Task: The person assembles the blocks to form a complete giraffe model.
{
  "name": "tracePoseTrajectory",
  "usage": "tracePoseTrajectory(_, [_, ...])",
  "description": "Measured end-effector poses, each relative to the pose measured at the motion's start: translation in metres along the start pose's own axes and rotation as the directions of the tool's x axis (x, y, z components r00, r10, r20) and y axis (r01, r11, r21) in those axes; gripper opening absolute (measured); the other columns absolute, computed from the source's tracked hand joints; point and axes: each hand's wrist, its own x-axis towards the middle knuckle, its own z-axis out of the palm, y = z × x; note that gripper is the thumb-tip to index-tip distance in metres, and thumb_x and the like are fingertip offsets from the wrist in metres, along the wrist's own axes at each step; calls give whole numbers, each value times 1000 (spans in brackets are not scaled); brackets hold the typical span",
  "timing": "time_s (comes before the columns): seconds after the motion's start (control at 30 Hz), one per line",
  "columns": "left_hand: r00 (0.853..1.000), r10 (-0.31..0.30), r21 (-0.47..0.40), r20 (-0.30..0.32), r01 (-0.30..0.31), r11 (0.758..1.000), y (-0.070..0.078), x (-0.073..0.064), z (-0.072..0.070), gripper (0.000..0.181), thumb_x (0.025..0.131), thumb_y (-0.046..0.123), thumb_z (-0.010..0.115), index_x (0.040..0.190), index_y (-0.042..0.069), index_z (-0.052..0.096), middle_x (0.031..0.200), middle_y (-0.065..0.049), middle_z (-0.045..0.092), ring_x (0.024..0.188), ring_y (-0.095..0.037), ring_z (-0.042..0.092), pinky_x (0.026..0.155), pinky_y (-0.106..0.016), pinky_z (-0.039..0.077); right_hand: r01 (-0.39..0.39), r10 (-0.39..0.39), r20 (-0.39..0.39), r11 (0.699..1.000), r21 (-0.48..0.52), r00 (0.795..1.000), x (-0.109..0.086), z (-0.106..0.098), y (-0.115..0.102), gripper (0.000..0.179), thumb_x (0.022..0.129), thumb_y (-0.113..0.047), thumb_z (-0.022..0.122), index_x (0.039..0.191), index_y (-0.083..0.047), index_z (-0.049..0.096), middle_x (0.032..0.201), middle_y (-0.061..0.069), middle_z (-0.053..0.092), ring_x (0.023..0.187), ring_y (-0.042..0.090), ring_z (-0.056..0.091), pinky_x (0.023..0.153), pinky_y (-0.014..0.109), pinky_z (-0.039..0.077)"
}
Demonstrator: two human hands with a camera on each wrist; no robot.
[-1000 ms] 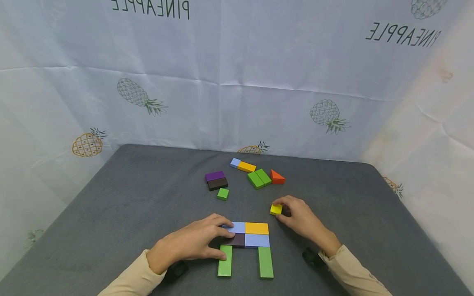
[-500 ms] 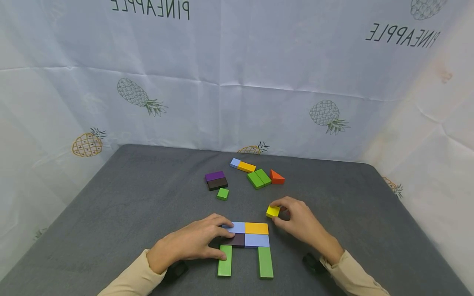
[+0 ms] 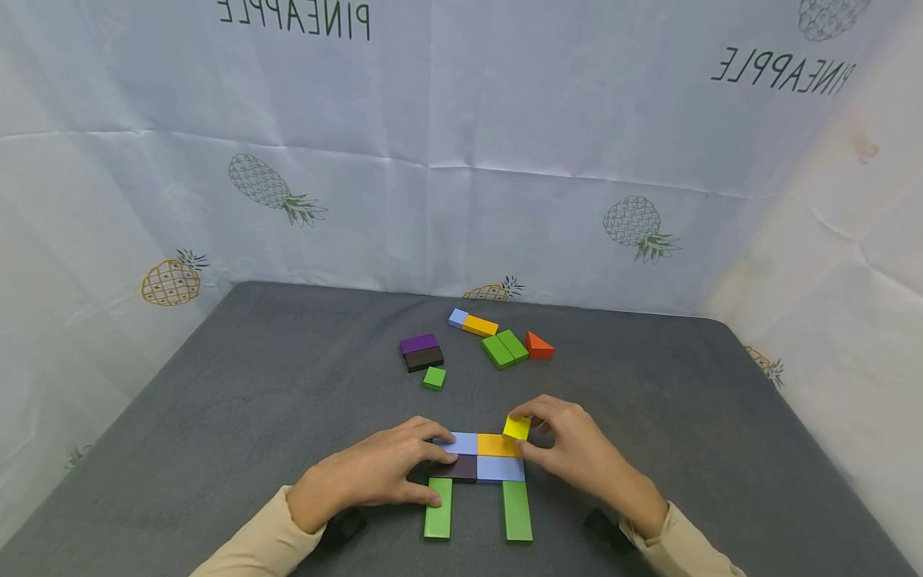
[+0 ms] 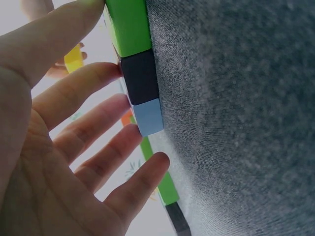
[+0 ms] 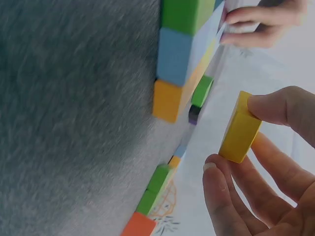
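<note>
My right hand (image 3: 577, 445) pinches a small yellow block (image 3: 516, 428) between thumb and fingers. In the right wrist view the yellow block (image 5: 240, 130) hangs off the table, near the end of the orange block (image 5: 167, 101). Flat on the table, a light blue block (image 3: 465, 443) and the orange block form the far row. A dark block (image 3: 465, 469) and another light blue block (image 3: 501, 469) lie against them. Two green blocks, one left (image 3: 437, 521) and one right (image 3: 517, 513), extend toward me. My left hand (image 3: 375, 469) rests its fingertips and thumb along the left-side blocks.
Farther back lie a purple block (image 3: 418, 343), a black block (image 3: 424, 359), a small green block (image 3: 434, 378), two joined green blocks (image 3: 505, 349), a red triangle (image 3: 538, 346), and a blue-and-orange pair (image 3: 473, 322). A printed curtain (image 3: 461, 160) stands behind the grey table (image 3: 252, 385).
My right hand has lifted the yellow block and carried it left and toward me, to over the orange block's right end. The left hand stays where it was.
</note>
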Motion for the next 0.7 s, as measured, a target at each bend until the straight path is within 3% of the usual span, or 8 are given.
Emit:
tracePoseTrajectory(0.4, [1000,-5,-4,2,5,1000,-1,0,1,47,85,39,77,127,20,69,139,4,55,129,-13,48,101,-33,50,151,-151,1,986,75,988,-7,7,-17,27,83,-8,77,109,-12,71,106,-3,70,86,9,63,73,27,56])
tracePoseTrajectory(0.7, [1000,2,-3,2,-2,1000,-2,0,1,47,85,39,77,127,19,69,139,4,55,128,-13,48,101,-32,50,140,-145,44,985,101,988,-10,11,-29,28,82,-10,78,109,-10,71,106,-3,69,86,12,64,75,26,58])
